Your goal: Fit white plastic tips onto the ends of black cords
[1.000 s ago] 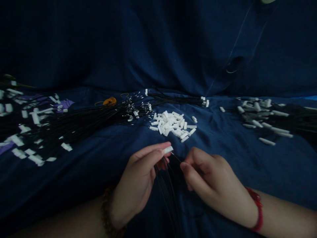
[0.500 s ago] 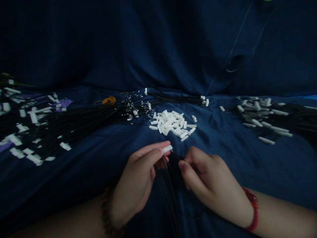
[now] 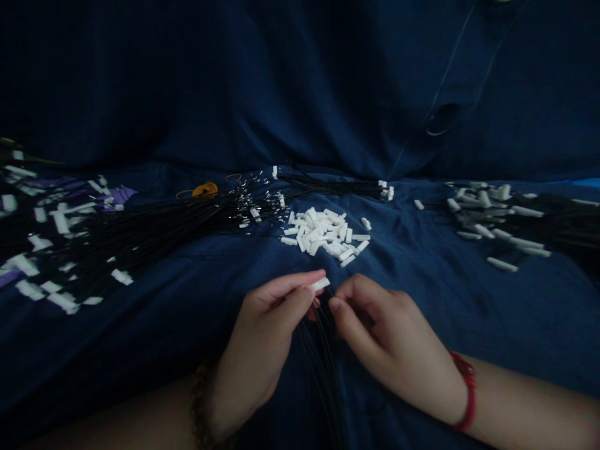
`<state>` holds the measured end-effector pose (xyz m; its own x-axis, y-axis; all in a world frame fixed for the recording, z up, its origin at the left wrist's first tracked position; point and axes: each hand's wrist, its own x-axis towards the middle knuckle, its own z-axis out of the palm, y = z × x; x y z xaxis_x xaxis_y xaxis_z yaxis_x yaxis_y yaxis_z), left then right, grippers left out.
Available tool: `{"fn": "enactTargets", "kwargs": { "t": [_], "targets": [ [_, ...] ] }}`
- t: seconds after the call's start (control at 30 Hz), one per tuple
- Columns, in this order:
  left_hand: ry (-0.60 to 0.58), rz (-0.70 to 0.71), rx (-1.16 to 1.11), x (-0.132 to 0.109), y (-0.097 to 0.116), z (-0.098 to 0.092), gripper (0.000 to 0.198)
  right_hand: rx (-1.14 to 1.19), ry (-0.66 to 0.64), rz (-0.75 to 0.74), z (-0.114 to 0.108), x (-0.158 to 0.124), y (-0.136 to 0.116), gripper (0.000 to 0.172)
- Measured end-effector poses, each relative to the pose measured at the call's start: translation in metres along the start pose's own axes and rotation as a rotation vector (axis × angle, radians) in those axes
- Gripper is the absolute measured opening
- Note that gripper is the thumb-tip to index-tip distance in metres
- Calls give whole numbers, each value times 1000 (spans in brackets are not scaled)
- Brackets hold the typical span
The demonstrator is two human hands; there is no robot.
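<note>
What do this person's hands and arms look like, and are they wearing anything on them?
Both are bare, ungloved human hands, with no sleeves showing on the forearms. At the wrist of the left hand is a dark brownish bracelet that looks beaded. The right hand has a red bracelet at its wrist. The dim light hides finer detail.

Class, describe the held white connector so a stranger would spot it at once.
On the blue cloth, find the white pile. Just nearer the viewer, the left hand pinches the connector. Unlike those in the pile, this one is held.
</note>
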<state>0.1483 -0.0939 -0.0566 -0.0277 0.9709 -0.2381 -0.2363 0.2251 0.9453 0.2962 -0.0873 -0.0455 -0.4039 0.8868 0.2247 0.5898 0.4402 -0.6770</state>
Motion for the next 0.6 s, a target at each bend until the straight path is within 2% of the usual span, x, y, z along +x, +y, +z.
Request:
{"fn": "enactTargets", "kwargs": {
  "t": [0.3,0.6],
  "targets": [
    [-53,-42,45,2,2,0,20,2,-1,26,3,-1,3,20],
    [-90,-3,108,2,0,-1,21,28,35,-1,2,0,3,20]
  ]
}}
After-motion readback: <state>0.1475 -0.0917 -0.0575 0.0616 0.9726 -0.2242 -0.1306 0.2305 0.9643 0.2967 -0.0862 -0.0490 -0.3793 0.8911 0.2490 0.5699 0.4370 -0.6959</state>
